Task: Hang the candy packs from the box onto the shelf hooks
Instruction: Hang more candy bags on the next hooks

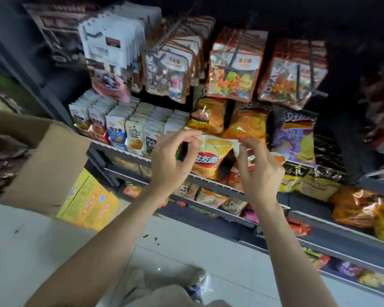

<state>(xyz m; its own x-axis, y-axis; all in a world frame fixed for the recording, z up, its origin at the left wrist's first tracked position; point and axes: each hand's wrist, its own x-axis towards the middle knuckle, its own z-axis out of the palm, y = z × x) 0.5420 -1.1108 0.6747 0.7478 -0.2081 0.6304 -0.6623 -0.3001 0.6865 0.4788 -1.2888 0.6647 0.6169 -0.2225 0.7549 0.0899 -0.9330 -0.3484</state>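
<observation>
Holding a yellow chip bag [211,158] by its top corners in front of the shelf [211,185].
The left hand [172,160] pinches the left corner, the right hand [258,171] the right. Candy packs [233,69] hang on hooks [231,60] above; chip bags [246,122] crowd behind. The open cardboard box [51,165] sits left, beside a yellow carton [89,202].

Cardboard box [53,165] sitting at nine o'clock, candy packs [235,63] hanging at twelve (above chip bags [246,125]), hands centre.
</observation>
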